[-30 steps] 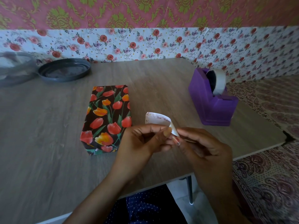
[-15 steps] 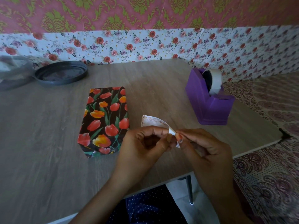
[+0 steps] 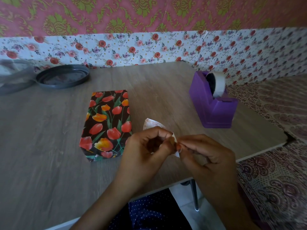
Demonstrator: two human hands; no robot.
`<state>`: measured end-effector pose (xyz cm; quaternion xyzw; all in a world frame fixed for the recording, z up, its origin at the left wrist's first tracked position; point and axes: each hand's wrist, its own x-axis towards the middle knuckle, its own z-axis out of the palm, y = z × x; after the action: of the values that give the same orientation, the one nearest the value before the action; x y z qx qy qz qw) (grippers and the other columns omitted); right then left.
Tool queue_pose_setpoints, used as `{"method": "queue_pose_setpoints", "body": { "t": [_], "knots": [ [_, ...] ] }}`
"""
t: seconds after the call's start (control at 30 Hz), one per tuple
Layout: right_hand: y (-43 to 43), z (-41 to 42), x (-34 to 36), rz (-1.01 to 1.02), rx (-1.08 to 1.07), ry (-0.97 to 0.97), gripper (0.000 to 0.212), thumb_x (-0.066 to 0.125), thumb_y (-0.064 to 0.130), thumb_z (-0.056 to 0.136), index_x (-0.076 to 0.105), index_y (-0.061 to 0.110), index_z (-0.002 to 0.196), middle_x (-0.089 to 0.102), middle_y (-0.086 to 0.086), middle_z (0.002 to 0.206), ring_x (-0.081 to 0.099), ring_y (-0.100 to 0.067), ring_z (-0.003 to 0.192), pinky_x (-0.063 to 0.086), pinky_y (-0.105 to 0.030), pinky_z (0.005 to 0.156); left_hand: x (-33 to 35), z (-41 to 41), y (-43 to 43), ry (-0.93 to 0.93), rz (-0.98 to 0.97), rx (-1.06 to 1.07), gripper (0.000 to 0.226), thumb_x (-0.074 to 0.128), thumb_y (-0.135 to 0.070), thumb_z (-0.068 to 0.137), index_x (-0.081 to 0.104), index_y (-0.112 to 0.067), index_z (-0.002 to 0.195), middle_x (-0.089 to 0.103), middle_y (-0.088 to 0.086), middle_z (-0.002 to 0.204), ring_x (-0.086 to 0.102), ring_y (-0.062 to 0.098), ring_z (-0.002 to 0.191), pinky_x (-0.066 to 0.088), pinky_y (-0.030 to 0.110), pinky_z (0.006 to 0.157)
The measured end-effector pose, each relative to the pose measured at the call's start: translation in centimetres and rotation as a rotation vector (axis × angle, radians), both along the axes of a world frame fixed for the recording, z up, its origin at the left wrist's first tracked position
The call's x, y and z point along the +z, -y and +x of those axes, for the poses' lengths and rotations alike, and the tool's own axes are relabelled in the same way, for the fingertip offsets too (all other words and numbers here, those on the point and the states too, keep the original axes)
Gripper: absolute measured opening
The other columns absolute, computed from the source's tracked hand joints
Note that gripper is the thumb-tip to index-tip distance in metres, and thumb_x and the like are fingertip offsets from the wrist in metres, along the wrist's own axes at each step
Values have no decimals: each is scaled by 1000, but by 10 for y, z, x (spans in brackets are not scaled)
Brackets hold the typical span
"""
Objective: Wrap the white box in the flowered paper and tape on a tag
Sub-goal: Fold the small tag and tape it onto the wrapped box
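White tag, curled, printed side up, pinched from both ends above the counter's near edge. Left hand: fingers curled, thumb and forefinger gripping the tag. Right hand: fingertips pinching the tag's near corner, touching the left thumb. Box, fully covered in black tulip paper, lies flat on the counter just left of the left hand, long side pointing away. Purple tape dispenser with white roll stands at right rear, well apart from the box. Dark round lid at far left by the wall; blurred clear container beside it.
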<state>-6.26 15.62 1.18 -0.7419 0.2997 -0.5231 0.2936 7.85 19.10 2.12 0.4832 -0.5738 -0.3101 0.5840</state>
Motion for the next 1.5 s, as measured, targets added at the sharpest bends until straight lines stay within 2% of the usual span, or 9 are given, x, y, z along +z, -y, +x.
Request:
{"method": "queue_pose_setpoints", "body": {
  "t": [0.23, 0.33, 0.5, 0.77, 1.03, 1.2, 1.37, 1.43, 1.5],
  "knots": [
    [1, -3, 5, -2, -6, -5, 19, 61, 22, 79, 71, 22, 95, 69, 11, 85, 67, -3, 73, 51, -13, 65, -1, -3, -2, 258, -55, 6, 11, 59, -24, 87, 69, -21, 83, 70, -10, 78, 66, 1, 76, 48, 11, 68],
    [2, -6, 10, -81, -52, -138, 17, 59, 24, 78, 73, 21, 88, 68, 8, 78, 65, -2, 69, 51, -14, 62, -2, -3, -2, 486, -154, 111, 9, 59, -13, 86, 68, -16, 82, 66, -10, 78, 61, 1, 73, 47, 13, 64],
    [3, -7, 12, -159, -99, -265, 17, 58, 23, 78, 71, 13, 74, 65, 5, 68, 60, -7, 61, 47, -23, 56, 0, -7, -7, 617, -224, 175, 10, 62, -5, 82, 65, -14, 81, 63, -8, 78, 56, 1, 70, 46, 20, 60],
    [6, -12, 15, 53, 107, -105, 16, 59, 25, 78, 71, 21, 88, 69, 8, 80, 65, -4, 72, 47, -8, 65, 0, -5, -6, 575, -207, 169, 11, 52, -13, 87, 62, -15, 84, 62, -8, 79, 56, 5, 69, 45, 26, 59],
    [2, -6, 12, 84, 27, -98, 14, 58, 24, 75, 71, 22, 80, 67, 11, 79, 61, 4, 67, 41, -2, 62, 0, -8, -4, 568, -215, 158, 10, 54, -10, 88, 62, -15, 83, 60, -9, 78, 56, 5, 69, 45, 25, 59],
    [1, -8, 15, 371, 153, 109, 6, 67, 17, 80, 72, 13, 81, 72, 7, 70, 66, 0, 66, 47, -7, 61, 2, -10, -3, 278, -91, 84, 14, 52, -25, 86, 63, -18, 79, 66, -9, 74, 63, 7, 73, 50, 19, 67],
    [-1, -7, 11, 479, 254, 193, 24, 77, 12, 59, 76, 22, 80, 75, 5, 77, 70, -5, 72, 51, -12, 64, 8, -8, 2, -143, 99, -64, 17, 59, -18, 86, 64, -5, 76, 67, -3, 64, 62, 4, 62, 48, 14, 63],
    [0, -7, 8, 454, 169, 222, 19, 70, 9, 63, 76, 17, 79, 75, 1, 75, 70, -9, 68, 52, -14, 61, 8, -8, 3, -154, 93, -75, 20, 59, -23, 82, 67, -5, 82, 70, -2, 68, 64, 4, 64, 49, 14, 62],
    [3, -7, 4, 526, 101, 316, 19, 70, 11, 63, 75, 19, 80, 75, -2, 74, 70, -12, 65, 53, -17, 58, 3, -7, 3, 13, 10, -9, 21, 69, -31, 76, 69, -14, 88, 72, -4, 79, 66, 3, 71, 52, 15, 65]
  ]
}}
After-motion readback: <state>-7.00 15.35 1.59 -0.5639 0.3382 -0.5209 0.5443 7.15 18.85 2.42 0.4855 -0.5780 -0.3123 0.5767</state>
